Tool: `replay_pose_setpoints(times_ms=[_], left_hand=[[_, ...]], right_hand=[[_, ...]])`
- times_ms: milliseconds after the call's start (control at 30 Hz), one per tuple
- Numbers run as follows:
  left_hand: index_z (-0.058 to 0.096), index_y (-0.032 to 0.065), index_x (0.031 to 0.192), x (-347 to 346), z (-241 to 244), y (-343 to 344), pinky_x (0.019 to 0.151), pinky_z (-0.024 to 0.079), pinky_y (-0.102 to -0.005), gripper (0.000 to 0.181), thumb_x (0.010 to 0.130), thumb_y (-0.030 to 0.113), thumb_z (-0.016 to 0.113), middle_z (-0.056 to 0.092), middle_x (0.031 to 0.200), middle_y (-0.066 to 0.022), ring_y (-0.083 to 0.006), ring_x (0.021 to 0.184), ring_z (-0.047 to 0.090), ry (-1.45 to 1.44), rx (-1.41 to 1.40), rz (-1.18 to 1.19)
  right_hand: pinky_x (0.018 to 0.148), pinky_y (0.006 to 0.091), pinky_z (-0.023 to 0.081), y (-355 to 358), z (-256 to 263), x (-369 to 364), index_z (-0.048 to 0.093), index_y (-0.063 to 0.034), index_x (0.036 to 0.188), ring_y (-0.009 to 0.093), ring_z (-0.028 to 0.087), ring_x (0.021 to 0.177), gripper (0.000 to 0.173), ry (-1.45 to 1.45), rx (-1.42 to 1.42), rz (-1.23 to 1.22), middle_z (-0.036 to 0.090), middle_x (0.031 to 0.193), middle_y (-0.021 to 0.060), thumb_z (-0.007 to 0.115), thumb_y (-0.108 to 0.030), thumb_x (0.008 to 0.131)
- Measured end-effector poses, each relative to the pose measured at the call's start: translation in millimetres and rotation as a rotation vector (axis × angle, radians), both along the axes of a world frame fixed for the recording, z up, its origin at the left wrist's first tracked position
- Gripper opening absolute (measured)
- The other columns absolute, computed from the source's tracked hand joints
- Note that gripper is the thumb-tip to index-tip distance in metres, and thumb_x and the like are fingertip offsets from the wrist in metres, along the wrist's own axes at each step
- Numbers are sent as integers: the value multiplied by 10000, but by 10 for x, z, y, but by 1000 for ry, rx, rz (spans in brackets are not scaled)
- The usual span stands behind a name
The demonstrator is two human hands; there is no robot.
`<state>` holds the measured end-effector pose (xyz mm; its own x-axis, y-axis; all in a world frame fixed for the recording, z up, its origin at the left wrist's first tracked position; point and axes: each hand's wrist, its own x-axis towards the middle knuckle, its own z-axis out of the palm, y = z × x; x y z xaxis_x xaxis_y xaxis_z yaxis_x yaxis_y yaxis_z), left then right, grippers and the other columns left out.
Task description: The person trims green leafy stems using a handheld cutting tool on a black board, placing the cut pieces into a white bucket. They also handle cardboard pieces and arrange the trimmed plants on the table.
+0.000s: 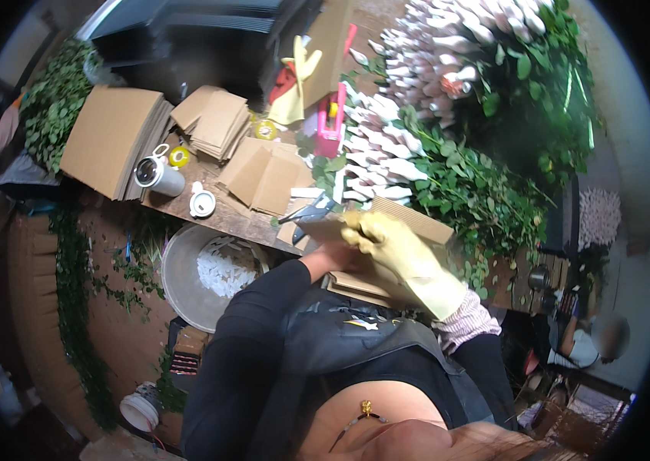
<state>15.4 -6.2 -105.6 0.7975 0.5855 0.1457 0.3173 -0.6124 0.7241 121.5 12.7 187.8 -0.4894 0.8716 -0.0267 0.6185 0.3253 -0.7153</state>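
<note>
My right hand (380, 236), in a yellow rubber glove, has its fingers curled on the edge of a small cardboard piece (324, 230). My bare left hand (332, 256) is against that piece from below; its fingers are mostly hidden by the cardboard and the glove. Just beyond the glove lies a corrugated cardboard sheet (411, 220). Under my hands, more folded cardboard (359, 288) rests near my lap. A dark-handled tool (309, 214), partly covered, lies beside the held piece. Beyond it are rows of pale roses in white sleeves (380, 152) with leafy stems (463, 178).
On the wooden table (224, 222) stand cardboard stacks (112, 138), a steel tumbler (161, 176), its white lid (203, 203), tape rolls (178, 156) and a pink tape dispenser (329, 129). A bucket of white scraps (175, 276) is below the edge. Another person (581, 348) is far right.
</note>
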Motion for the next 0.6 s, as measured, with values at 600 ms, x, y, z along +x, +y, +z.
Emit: replay_pose_setpoints(times_ms=[600], left_hand=[[631, 43, 1296, -838, 1106, 308, 1067, 467, -443, 462, 897, 274, 667, 583, 1404, -149, -335, 1292, 549, 150, 442, -138]], right_hand=[[533, 254, 532, -341, -1741, 1011, 629, -32, 1156, 127, 672, 586, 289, 62, -1106, -424, 743, 764, 73, 531, -282, 1051]])
